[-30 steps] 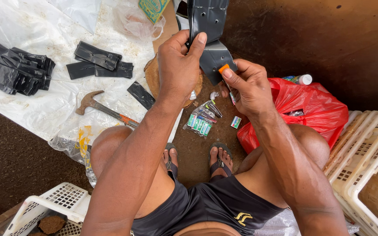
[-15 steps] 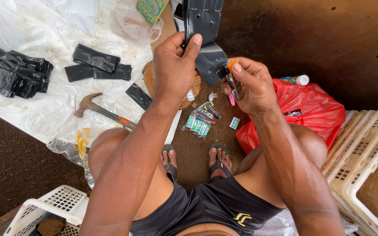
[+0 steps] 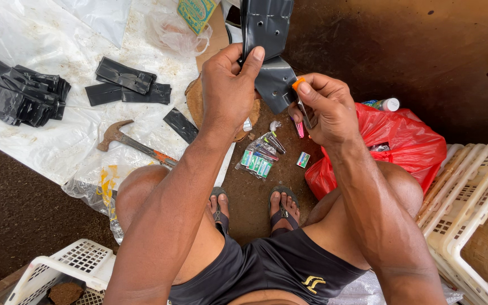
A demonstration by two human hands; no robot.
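A seated person holds a long strip of stiff black plastic sheet (image 3: 268, 39) up over the brown dirt floor (image 3: 368, 45), the left hand (image 3: 230, 85) clamped around the strip's lower part with the thumb pressed flat on its face. The right hand (image 3: 326, 107) meets the strip's bottom end from the other side, its fingers pinched tight on a small orange-tipped tool with a thin metal blade (image 3: 300, 101) set against the plastic; whether the blade has entered the sheet cannot be told.

Directly below the strip, a round wooden block (image 3: 196, 101) rests on the floor, largely covered by the left hand. Just beside the block, toward the person's sandalled feet (image 3: 252, 206), lies a clear packet of small coloured sachets (image 3: 258, 155), with one loose small box (image 3: 303, 160) near it. On the far side of the block from the right hand, a white plastic sheet (image 3: 40, 39) carries a wooden-handled claw hammer (image 3: 134, 144), several flat black plastic pieces (image 3: 125, 85) and, well apart from the block, a heap of the same black pieces (image 3: 21, 93). A bulging red plastic bag (image 3: 399, 141) sits close under the right hand, a white-capped bottle (image 3: 384, 104) touching its top. White plastic baskets (image 3: 470, 209) stand beyond the bag.
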